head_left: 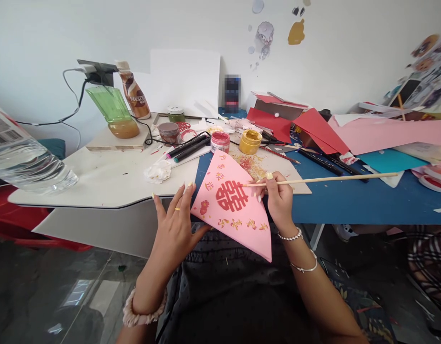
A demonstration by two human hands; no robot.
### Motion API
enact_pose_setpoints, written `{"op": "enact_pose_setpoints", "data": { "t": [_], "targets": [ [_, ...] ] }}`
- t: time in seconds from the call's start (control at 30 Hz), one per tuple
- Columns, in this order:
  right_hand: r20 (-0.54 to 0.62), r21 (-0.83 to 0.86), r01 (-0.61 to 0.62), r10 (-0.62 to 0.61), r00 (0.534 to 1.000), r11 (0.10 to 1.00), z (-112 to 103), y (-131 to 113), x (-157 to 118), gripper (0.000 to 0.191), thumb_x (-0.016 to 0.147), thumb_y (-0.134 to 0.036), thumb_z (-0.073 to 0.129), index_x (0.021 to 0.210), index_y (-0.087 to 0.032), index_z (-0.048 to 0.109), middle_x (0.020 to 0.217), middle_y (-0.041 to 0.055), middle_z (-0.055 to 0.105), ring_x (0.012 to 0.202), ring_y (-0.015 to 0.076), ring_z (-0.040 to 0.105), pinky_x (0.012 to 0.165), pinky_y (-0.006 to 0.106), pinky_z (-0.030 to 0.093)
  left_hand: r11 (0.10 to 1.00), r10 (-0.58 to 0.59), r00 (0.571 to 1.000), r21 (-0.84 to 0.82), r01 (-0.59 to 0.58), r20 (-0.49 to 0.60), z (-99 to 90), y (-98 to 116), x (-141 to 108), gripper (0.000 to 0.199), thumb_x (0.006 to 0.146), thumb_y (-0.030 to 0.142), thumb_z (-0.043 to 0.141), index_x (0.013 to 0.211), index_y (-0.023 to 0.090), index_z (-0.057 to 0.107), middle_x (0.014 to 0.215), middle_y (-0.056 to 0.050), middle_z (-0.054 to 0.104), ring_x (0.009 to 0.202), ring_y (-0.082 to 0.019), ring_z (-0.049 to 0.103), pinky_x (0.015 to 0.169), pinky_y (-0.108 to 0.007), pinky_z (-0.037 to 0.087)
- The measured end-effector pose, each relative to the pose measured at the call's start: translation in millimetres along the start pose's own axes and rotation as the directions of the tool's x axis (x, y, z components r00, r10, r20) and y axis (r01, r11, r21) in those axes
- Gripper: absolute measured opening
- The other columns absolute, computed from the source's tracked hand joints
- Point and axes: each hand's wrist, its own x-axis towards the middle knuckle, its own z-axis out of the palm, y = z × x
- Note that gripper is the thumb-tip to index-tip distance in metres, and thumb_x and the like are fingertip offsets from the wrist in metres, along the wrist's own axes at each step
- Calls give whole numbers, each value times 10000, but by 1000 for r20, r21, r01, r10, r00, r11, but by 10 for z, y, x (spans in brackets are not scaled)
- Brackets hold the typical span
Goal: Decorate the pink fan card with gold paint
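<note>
A pink folded paper with a red double-happiness character in its middle and small red and gold flowers around it leans over the table's front edge. My right hand pinches a thin wooden paintbrush near its tip. The tip is at the right side of the red character, and the long handle points right. My left hand is at the paper's left corner, fingers spread, its thumb along the lower edge. Behind the paper stand open jars of red paint and yellow paint.
Markers, a crumpled tissue and a brown paint jar lie to the left. Further left are a green cup, a coffee bottle and a water bottle. Red paper and several pens are piled right.
</note>
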Motion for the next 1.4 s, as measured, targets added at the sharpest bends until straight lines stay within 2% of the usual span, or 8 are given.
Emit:
{"op": "enact_pose_setpoints", "data": {
  "t": [0.4,0.83,0.97,1.07,1.17,1.27,1.33,1.4],
  "targets": [
    [4,1,-4,4,1000,1000,-3,-7,-2,290,874,-403,422,670,-198,451,498,-56,514,438,69,475,462,211,386,999,-6,1000,-33,6,3,-63,38,15,786,820,314,531,1400,161,21,1235,-173,546,1187,-326,461,1011,-687,41],
    [3,-13,-19,19,1000,1000,-3,-30,-5,311,875,-411,414,652,-197,452,487,-55,519,425,62,462,455,200,379,997,-43,999,-67,43,-10,-110,15,14,729,833,374,499,1395,157,89,1147,-149,607,1124,-315,513,1025,-670,78],
    [-2,1,-11,11,1000,1000,-1,-33,1,304,876,-407,413,660,-198,459,490,-55,520,426,64,465,449,199,381,996,-81,995,-44,79,-51,-133,5,13,680,830,404,494,1380,169,170,1075,-112,642,1048,-290,554,1051,-599,160],
    [-13,-8,-19,19,1000,1000,0,-27,6,306,873,-420,412,668,-199,467,488,-54,524,430,68,470,450,202,386,997,-74,994,4,74,-82,-148,-4,11,579,824,430,493,1323,197,315,1040,-89,654,995,-274,572,1051,-539,220],
    [-17,-23,-19,18,1000,1000,-1,-26,8,312,870,-427,414,666,-198,472,488,-52,527,438,71,479,458,203,392,998,-48,996,44,52,-77,-192,-26,4,451,828,445,472,1212,207,465,1059,-98,638,1004,-279,560,985,-482,329],
    [-17,-38,-17,17,1000,999,-3,-26,8,321,870,-428,412,654,-198,469,487,-51,529,437,69,479,463,199,394,995,-98,995,7,99,-34,-288,-64,-7,448,801,512,479,1121,205,539,1054,-107,629,993,-298,548,855,-443,421],
    [-20,-48,-18,17,1000,999,-5,-25,7,323,870,-427,413,651,-197,472,491,-50,534,437,68,479,467,197,394,979,-186,983,-80,185,3,-364,-87,-10,440,773,562,488,1024,216,589,964,-87,652,893,-271,579,767,-396,456],
    [-19,-43,-15,15,1000,999,-5,-24,4,320,870,-426,414,655,-197,475,493,-49,537,440,69,483,465,198,393,917,-326,941,-209,339,93,-418,-97,-8,392,772,570,477,898,229,623,810,-45,673,702,-203,596,631,-313,465]
  ]
}}
